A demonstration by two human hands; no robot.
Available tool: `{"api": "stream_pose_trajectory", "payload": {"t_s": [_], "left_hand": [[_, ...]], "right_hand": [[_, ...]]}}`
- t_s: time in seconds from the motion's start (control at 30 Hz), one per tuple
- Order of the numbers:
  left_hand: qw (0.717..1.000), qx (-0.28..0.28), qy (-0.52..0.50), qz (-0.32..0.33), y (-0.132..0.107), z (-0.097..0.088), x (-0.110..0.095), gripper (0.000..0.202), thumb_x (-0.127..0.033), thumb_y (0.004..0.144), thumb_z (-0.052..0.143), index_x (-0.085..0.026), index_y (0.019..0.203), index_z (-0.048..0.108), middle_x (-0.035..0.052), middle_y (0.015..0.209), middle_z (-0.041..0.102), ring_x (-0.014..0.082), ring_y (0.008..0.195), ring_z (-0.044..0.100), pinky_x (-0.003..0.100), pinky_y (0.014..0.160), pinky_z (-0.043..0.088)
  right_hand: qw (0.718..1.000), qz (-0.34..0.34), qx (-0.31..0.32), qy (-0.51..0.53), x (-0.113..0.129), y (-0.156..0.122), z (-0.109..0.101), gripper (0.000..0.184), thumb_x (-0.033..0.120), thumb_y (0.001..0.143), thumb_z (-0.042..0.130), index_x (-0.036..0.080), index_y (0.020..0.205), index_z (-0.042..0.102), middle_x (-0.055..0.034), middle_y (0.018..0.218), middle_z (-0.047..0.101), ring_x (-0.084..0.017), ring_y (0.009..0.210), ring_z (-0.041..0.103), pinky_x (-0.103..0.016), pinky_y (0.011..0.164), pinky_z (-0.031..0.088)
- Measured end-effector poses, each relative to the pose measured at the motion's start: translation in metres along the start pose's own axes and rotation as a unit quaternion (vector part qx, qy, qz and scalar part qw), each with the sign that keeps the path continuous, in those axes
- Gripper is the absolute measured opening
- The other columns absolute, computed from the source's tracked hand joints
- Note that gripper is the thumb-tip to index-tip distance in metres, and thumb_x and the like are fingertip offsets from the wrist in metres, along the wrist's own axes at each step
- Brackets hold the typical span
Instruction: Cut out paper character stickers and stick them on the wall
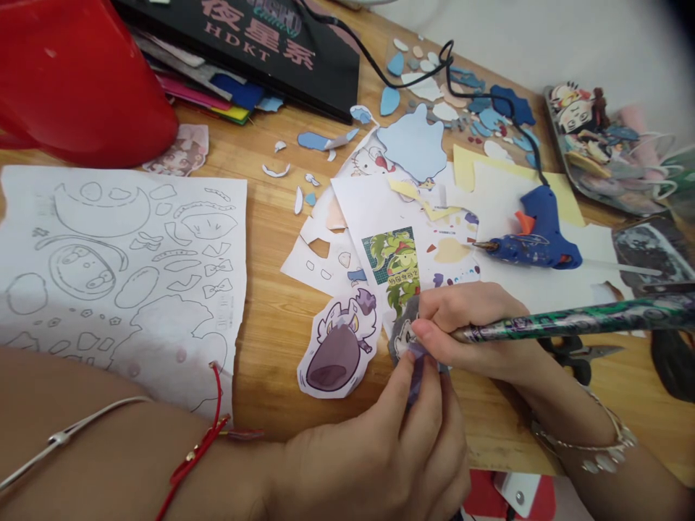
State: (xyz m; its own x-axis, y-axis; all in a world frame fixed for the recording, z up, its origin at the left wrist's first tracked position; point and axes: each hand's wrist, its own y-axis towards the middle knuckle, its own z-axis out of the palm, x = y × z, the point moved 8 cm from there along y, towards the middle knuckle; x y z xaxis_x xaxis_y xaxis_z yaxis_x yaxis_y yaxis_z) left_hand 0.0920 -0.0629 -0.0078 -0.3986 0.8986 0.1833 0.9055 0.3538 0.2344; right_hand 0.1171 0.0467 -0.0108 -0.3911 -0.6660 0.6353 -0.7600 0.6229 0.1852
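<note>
My right hand point(478, 318) grips a slim pen-like tool point(586, 320) with a green, purple and black patterned barrel; its tip is hidden by my fingers. Held by the fingertips of my left hand point(380, 449) is a small grey and purple cutout point(402, 336) with a drawn face, mostly covered by both hands. The two hands meet around it, low over the table. Just left of them lies a paper cutout point(337, 347) of a purple and white cartoon creature with a wide-open mouth. Above it, a green cartoon picture point(389, 257) rests on white paper.
A blue glue gun point(535, 235) lies on papers at right, its cord running back. Scissors point(580, 354) sit beneath my right wrist. A pattern sheet point(124, 275) covers the left side, near a red container point(76, 79). A tray of cutouts point(602, 145) stands far right.
</note>
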Motion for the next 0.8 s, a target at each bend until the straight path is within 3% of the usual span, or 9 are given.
{"api": "stream_pose_trajectory", "payload": {"t_s": [0.1,0.23,0.3,0.5,0.8], "left_hand": [[1.0,0.002,0.004,0.003,0.001,0.0,0.0,0.039,-0.013,0.088,0.024,-0.012,0.117,0.051,0.0118,0.119,0.056,0.0278,0.105,0.056,0.041,0.088,0.05],[1.0,0.013,-0.005,0.009,0.001,0.001,-0.001,0.039,-0.014,0.089,0.024,-0.012,0.116,0.051,0.0119,0.12,0.055,0.0284,0.106,0.055,0.041,0.088,0.049],[1.0,0.011,-0.009,0.007,0.0,0.001,-0.001,0.039,-0.015,0.089,0.024,-0.012,0.117,0.051,0.0117,0.119,0.055,0.0285,0.106,0.055,0.042,0.088,0.049],[1.0,0.023,-0.004,0.013,0.0,0.003,0.0,0.041,-0.014,0.088,0.022,-0.011,0.12,0.047,0.0129,0.122,0.053,0.0286,0.109,0.053,0.042,0.09,0.048],[0.999,0.034,0.014,0.037,-0.003,0.0,-0.002,0.042,-0.013,0.086,0.021,-0.01,0.12,0.046,0.0136,0.122,0.053,0.0281,0.108,0.053,0.042,0.089,0.048]], "right_hand": [[0.998,0.003,-0.02,0.062,-0.001,0.0,-0.001,0.033,0.006,0.076,0.053,0.017,0.052,0.033,0.0069,0.049,0.037,-0.004,0.045,0.034,-0.017,0.042,0.028],[0.97,0.036,-0.109,0.212,-0.014,-0.007,-0.013,0.031,0.005,0.076,0.053,0.018,0.055,0.033,0.007,0.053,0.035,-0.004,0.046,0.038,-0.018,0.042,0.032],[0.962,0.045,-0.139,0.23,-0.019,-0.011,-0.019,0.032,0.005,0.076,0.053,0.018,0.055,0.032,0.007,0.053,0.032,-0.005,0.045,0.037,-0.019,0.042,0.031],[0.985,0.026,-0.065,0.158,-0.013,-0.011,-0.016,0.035,0.001,0.075,0.051,0.018,0.055,0.027,0.0068,0.051,0.029,-0.005,0.046,0.03,-0.018,0.041,0.027],[0.999,-0.012,-0.036,0.016,-0.009,-0.012,-0.012,0.034,0.007,0.078,0.051,0.018,0.057,0.027,0.0068,0.051,0.034,-0.005,0.047,0.029,-0.018,0.044,0.025]]}}
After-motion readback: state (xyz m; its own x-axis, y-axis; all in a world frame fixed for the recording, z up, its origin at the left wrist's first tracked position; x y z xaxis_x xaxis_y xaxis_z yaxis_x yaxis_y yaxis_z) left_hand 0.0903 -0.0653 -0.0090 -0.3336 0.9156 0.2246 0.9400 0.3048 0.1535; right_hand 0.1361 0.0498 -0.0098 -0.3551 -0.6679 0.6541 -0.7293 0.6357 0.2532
